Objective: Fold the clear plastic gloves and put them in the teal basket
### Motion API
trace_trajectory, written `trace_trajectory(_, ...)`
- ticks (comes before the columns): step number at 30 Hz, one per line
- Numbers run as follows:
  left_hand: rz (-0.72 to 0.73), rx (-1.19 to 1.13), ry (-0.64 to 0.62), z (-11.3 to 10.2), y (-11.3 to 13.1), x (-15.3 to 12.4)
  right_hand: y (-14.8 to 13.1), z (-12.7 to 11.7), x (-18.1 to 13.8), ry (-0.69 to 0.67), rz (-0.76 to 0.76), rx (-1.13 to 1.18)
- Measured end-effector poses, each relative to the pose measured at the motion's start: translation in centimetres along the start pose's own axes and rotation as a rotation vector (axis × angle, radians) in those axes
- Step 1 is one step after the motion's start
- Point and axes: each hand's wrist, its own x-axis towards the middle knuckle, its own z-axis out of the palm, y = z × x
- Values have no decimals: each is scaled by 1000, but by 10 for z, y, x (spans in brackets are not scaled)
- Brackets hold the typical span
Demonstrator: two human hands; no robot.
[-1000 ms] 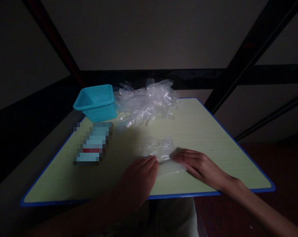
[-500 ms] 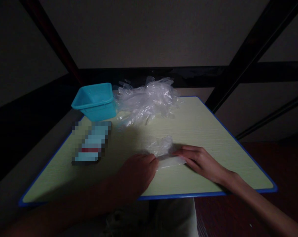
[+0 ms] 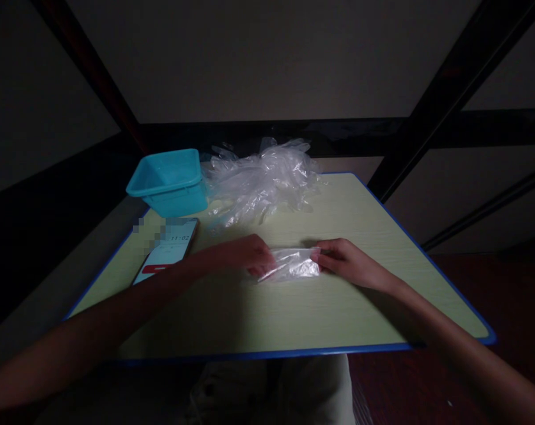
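A clear disposable plastic glove (image 3: pixel 295 265), folded into a flat strip, lies across the middle of the table between my hands. My right hand (image 3: pixel 345 260) pinches its right end, thumb on the near face. At the left end, the curled fingers of my left hand (image 3: pixel 259 255) close on the plastic; their tips are partly hidden and slightly blurred. Behind my hands is a loose heap of clear plastic gloves (image 3: pixel 267 177), some with finger shapes sticking out.
A turquoise plastic basket (image 3: pixel 179 199) stands at the table's back left, beside the heap. In front of it lies a phone (image 3: pixel 172 241) with a lit screen, partly covered by my left forearm. The pale table (image 3: pixel 338 324) has a blue edge; a wall panel rises behind.
Both hands have moved away from me across the table, the left one most. The glove's far part no longer lies spread out; it is now a narrower strip held at both ends.
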Motion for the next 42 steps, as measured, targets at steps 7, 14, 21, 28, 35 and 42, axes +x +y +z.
trace_trajectory(7,-176,-379,-41,-10,-11,10,-2,0,17,30,186,201)
trace_trajectory(14,-129,-368,-49,-13,-16,6,-3,6,19,111,252,195)
trace_trajectory(21,-36,-276,191,3,-23,-12,0,11,19,176,207,134)
trace_trajectory(28,69,-246,413,22,-26,-25,-1,11,18,184,186,88)
trace_trajectory(35,5,-76,412,15,-25,-34,1,11,17,171,152,55)
trace_trajectory(42,-80,-96,360,6,-32,-31,-5,10,17,176,166,13)
